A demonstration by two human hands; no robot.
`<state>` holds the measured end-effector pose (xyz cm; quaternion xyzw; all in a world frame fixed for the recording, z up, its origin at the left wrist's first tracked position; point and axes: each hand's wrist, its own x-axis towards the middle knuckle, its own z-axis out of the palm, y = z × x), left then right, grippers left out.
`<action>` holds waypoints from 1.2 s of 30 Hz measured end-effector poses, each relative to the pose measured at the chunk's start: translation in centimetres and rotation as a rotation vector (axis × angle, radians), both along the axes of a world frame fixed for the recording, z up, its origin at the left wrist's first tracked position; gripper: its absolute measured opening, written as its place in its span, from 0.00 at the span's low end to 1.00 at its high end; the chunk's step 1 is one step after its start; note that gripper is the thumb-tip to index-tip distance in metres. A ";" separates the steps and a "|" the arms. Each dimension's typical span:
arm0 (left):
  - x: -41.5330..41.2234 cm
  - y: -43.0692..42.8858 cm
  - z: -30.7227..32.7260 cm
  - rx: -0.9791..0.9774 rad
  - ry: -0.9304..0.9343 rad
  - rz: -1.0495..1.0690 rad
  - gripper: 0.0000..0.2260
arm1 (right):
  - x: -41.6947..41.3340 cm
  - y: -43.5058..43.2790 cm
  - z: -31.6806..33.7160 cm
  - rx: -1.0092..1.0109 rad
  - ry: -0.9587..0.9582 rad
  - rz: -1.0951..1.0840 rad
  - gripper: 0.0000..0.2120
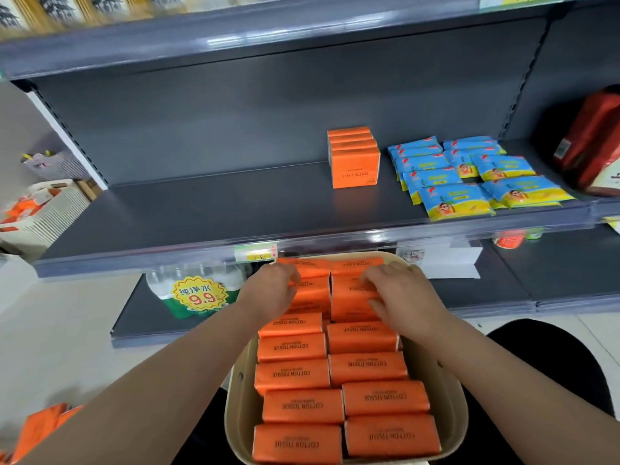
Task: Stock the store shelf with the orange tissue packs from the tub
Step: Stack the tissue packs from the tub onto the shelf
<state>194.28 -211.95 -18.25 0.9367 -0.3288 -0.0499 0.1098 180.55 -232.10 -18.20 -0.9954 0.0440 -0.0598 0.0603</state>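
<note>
Left of the beige tub [451, 402], a bottled-water pack [198, 290] with a yellow price burst sits on the low shelf. The left forearm reaches diagonally up into the tub's far end, where the left hand [268, 292] lies palm down with fingers curled over the far packs of the left column; whether they actually grip one cannot be told. The tub holds orange tissue packs [365, 367] in two columns, printed faces up. The right hand [401, 295] comes in from the tub's right side, palm down, fingers bent onto the far packs of the right column, grip likewise unclear. Above and beyond the tub, on the grey shelf [188, 213], a row of upright orange packs [355, 161] stands, with blue wipe packets [469, 177] just to its right.
</note>
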 end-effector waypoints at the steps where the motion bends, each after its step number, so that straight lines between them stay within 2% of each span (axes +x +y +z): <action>1: 0.0 -0.1 -0.2 0.032 -0.010 0.006 0.13 | -0.1 0.0 0.5 -0.011 -0.053 -0.003 0.16; 4: 0.0 -0.6 -0.7 0.080 -0.043 0.031 0.16 | 0.0 -0.4 1.2 -0.010 -0.142 -0.036 0.19; 10: -0.4 -2.1 -1.5 0.274 -0.159 0.052 0.13 | -0.2 -0.6 -0.3 0.040 0.024 -0.047 0.21; 20: -0.2 -3.4 -1.8 0.355 -0.191 0.028 0.13 | -0.2 -1.1 -0.5 0.102 0.034 -0.069 0.18; 24: 0.0 -2.6 -0.5 0.268 -0.101 0.011 0.14 | -0.3 -1.3 0.4 0.086 -0.004 -0.096 0.19; 28: 0.9 -2.1 1.7 0.053 -0.007 0.052 0.15 | -0.3 -1.5 2.0 0.079 -0.062 -0.117 0.22; 31: 1.6 -2.5 4.0 -0.067 -0.022 0.042 0.19 | 0.1 -2.0 3.3 0.080 -0.113 -0.144 0.23; 36: 3.2 -5.2 7.9 -0.199 -0.117 0.037 0.18 | 1.2 -3.8 5.1 0.030 -0.214 -0.198 0.23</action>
